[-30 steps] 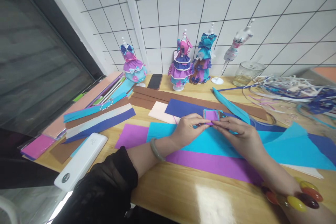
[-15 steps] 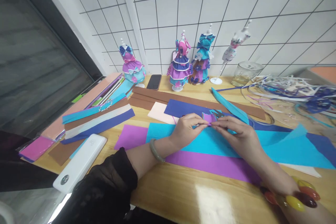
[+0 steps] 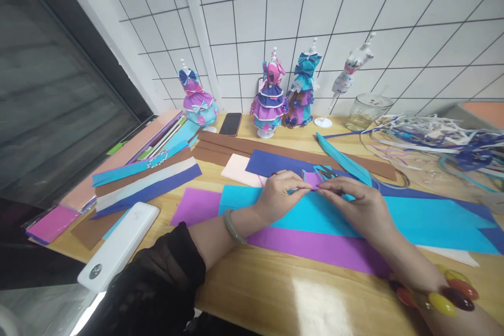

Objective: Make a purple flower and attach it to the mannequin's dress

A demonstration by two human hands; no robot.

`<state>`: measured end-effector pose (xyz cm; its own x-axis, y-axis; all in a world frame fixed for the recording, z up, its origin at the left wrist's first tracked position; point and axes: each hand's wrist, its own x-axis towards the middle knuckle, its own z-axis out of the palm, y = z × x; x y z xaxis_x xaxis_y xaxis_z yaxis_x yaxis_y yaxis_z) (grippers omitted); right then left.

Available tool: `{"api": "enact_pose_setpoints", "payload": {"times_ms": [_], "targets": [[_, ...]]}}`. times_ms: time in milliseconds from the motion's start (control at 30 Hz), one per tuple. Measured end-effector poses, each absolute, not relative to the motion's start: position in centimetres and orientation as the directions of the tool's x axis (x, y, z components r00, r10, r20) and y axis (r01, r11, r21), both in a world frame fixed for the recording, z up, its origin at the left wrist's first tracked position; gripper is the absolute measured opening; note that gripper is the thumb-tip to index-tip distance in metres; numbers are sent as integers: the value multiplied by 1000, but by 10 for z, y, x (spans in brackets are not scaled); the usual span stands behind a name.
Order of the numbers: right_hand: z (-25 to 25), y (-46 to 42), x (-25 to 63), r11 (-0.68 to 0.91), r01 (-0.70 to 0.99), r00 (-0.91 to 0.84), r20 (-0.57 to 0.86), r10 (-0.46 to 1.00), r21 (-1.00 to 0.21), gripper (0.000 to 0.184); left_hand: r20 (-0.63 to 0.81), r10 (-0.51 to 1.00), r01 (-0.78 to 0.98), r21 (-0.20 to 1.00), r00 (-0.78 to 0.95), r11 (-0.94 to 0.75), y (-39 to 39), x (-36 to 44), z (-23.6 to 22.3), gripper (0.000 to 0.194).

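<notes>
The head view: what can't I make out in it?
- Purple piece: head view; its near edge is hidden by the fingertips of the left hand and right hand.
- Dark tool: head view; too small, and partly behind the right hand, to name.
- Pale object: head view; mostly hidden by the middle doll.
- Ribbons: head view; cut off by the right edge.

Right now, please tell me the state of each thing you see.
Left hand: pinching
Right hand: pinching
Small purple piece: pinched at near edge
Black smartphone: flat, screen dark
Glass jar: partly filled
Rightmost mannequin: without dress
Three other mannequins: dressed
White power bank: lying flat
Turquoise sheet: spread out
</notes>
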<state>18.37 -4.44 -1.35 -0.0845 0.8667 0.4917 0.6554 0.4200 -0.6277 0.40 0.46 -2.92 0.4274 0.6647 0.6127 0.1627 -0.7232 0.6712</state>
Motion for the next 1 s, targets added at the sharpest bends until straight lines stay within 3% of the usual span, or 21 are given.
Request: {"api": "enact_pose_setpoints", "payload": {"times_ms": [300, 633, 800, 1000], "targets": [[-14, -44, 185, 429, 663, -106, 491, 865, -614, 12, 579, 713, 138, 730, 396, -669, 5, 6, -30, 12], [-22, -43, 184, 170, 476, 54, 222, 974, -863, 32, 606, 675, 166, 680, 421, -714, 7, 5, -31, 11], [-17, -43, 186, 195, 529, 63, 267, 962, -826, 26, 589, 687, 151, 702, 426, -696, 6, 5, -29, 11], [-16, -45, 187, 246, 577, 43, 330, 943, -779, 22, 411, 796, 91, 863, 445, -496, 2, 6, -26, 20]]}}
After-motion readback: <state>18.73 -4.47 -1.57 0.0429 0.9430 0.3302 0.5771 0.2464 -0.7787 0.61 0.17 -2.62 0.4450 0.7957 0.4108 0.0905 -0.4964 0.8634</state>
